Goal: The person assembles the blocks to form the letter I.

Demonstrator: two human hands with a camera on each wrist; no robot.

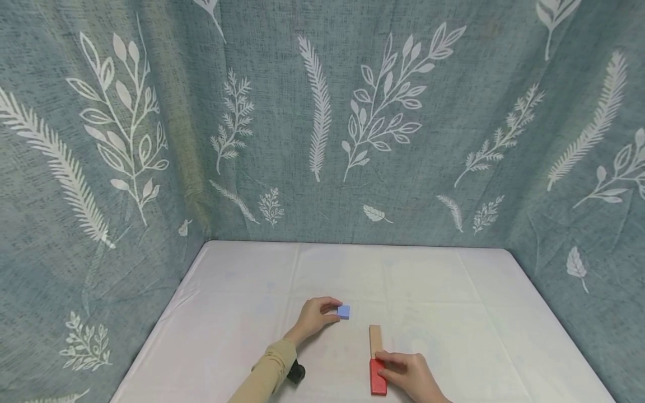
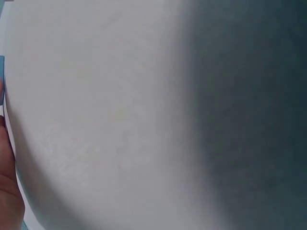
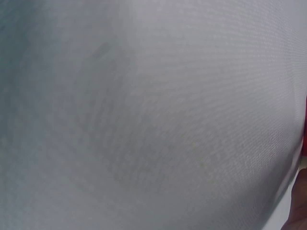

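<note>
My left hand [image 1: 314, 318] pinches a small blue block [image 1: 344, 312] by its left side, fingers at the far edge and thumb at the near one. In the left wrist view only a sliver of the blue block [image 2: 2, 64] and part of the hand [image 2: 8, 187] show at the left edge. Nearer to me, my right hand [image 1: 410, 374] grips a red block [image 1: 377, 383], with the fingertips at its far end and the thumb on its right side. A tan wooden block [image 1: 375, 338] lies end to end with the red one, pointing away from me.
A white cloth covers the table [image 1: 242, 280]. Beside the left sleeve [image 1: 274, 364] shows a black wrist device [image 1: 296, 372]. Green-blue curtains [image 1: 282, 140] with white leaf prints stand at the back and both sides.
</note>
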